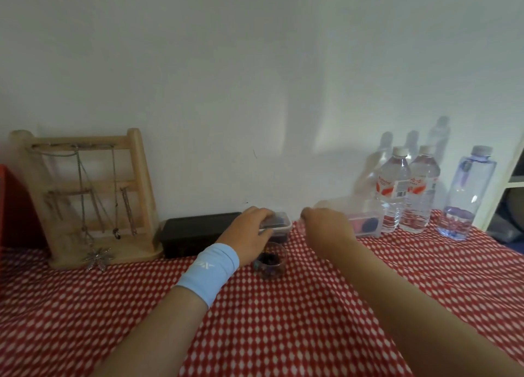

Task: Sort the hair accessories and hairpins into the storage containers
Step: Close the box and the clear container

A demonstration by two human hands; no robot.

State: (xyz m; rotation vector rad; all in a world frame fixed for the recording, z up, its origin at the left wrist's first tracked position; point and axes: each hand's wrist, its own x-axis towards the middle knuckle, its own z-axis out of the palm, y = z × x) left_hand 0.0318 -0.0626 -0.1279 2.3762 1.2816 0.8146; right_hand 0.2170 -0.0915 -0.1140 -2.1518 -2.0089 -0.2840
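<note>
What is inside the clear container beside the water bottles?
The clear container shows a pink item and a dark blue item through its wall, too blurred to identify. The right hand hides its left end.

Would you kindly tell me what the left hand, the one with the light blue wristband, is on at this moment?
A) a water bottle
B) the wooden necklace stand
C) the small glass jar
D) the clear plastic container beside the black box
D: the left hand has its fingers curled over the lid of the clear plastic container, which sits just to the right of the black box.
</note>
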